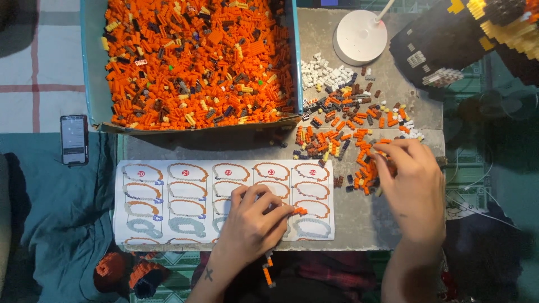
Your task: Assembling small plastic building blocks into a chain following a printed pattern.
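Nearest, the left hand point(252, 221) rests on the instruction sheet point(168, 207), its fingers pinched around a small orange brick piece point(300, 211) at the sheet's right part. Just beyond, the right hand point(412, 188) reaches into the loose pile of orange bricks point(337, 137) on the grey table point(359, 224), fingertips curled down among them; whether they grip one cannot be told. Farther off sit the blue box of orange bricks point(196, 62) and a white lamp base point(360, 36).

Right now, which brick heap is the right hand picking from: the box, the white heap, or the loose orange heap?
The loose orange heap on the slab; the right hand rests on its lower right edge, away from the box and white heap.
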